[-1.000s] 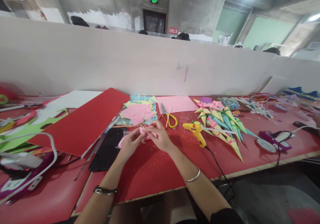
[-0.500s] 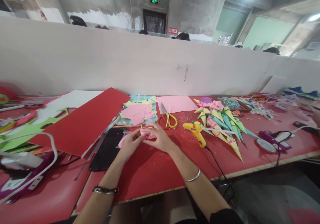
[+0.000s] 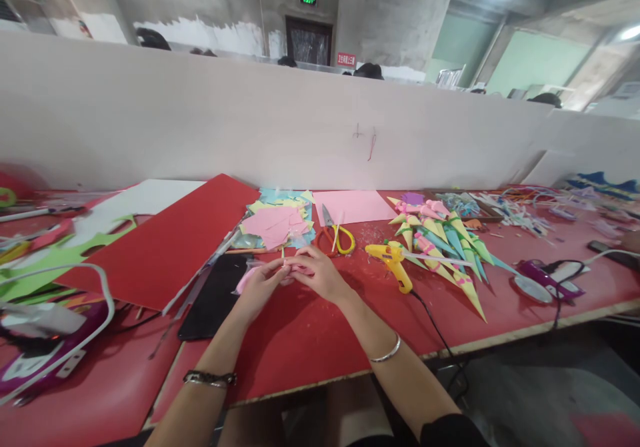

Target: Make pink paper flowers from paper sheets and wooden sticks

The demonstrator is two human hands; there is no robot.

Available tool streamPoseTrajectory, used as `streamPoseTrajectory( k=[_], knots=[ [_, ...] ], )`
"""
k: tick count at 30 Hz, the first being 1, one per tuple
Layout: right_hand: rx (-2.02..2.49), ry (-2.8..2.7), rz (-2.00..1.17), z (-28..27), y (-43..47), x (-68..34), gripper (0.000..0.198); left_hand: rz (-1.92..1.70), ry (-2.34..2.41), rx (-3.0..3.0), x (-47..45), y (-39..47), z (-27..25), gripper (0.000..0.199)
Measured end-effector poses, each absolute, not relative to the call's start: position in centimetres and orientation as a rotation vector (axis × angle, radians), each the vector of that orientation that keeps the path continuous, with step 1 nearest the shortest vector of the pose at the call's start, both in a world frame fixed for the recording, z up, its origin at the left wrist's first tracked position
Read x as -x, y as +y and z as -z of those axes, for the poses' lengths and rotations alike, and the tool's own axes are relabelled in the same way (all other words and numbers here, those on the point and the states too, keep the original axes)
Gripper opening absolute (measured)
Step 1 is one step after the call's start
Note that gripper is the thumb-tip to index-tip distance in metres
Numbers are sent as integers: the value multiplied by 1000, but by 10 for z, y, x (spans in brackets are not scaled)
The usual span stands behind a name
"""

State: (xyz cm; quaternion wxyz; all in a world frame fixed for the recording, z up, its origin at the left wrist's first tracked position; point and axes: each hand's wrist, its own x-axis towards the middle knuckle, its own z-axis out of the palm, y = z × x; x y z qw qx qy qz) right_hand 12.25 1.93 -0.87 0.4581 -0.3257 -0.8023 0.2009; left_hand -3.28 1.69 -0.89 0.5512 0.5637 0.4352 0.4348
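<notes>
My left hand [image 3: 265, 286] and my right hand [image 3: 319, 275] meet over the red table, fingertips pinched together. Between them is a small piece of pink paper [image 3: 289, 264], mostly hidden by the fingers. A thin pale stick [image 3: 283, 251] shows just above the fingertips; I cannot tell whether it is part of the held piece. Behind my left hand lies a pink bundle in clear plastic [image 3: 245, 279]. Past the hands are a stack of pink paper pieces [image 3: 275, 226] and scissors with red and yellow handles [image 3: 342, 239].
To the right lie a yellow glue gun [image 3: 394, 264] with its cord and a pile of paper cones [image 3: 450, 244]. A black phone-like slab [image 3: 213, 304] and a red sheet [image 3: 165, 247] lie left. A white partition [image 3: 280, 127] rises behind the table.
My fingers have shifted slightly on the pink paper, and less of it shows beneath the right hand. The things on the table have stayed in place.
</notes>
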Motion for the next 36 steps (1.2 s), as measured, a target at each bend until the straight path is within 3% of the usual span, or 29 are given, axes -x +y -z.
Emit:
streamPoseTrajectory(
  k=[29,36],
  knots=[
    [729,-1901,-542,8,21,-120,15,-1084,1025,-1242,34,20,11,35],
    [763,-1938,-525,7,18,-120,24,-1074,1039,-1280,33,20,11,37]
  ],
)
